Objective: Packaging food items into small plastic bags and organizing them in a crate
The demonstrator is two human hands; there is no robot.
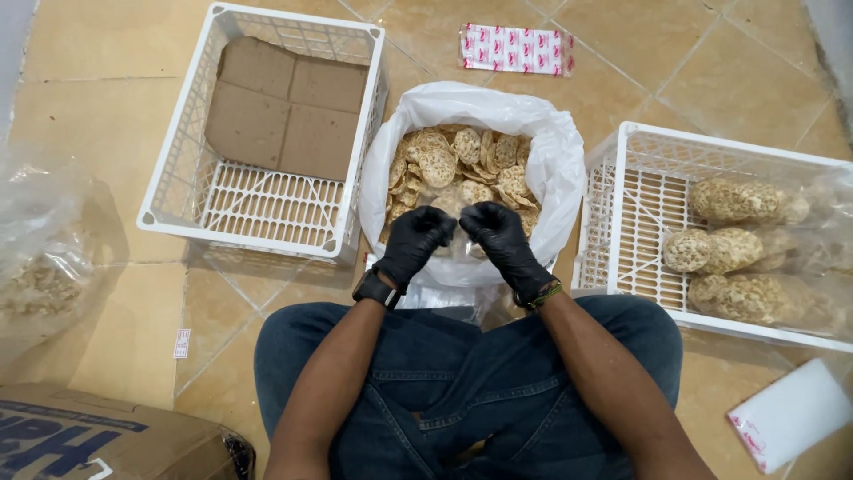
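A tan tiled floor [107,116] carries everything. Near its far edge lies a flat red-and-white packet [516,49]. An empty white crate [267,213] lined with cardboard [284,107] sits far left, a white bag of round crackers [471,169] in the middle, and a second white crate [640,204] with bagged crackers on the right. A clear bag [44,258] rests at the left edge, a cardboard box [98,436] in the near left corner, a stack of plastic sleeves [791,413] in the near right.

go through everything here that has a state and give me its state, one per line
left hand: gloved in black, fingers curled, pinching a clear bag
right hand: gloved in black, fingers curled, pinching the same bag
clear bag: held between both hands, contents unclear
white sack: open, full of round crackers
left crate: holds only flat cardboard
right crate: partly filled with packed cracker bags
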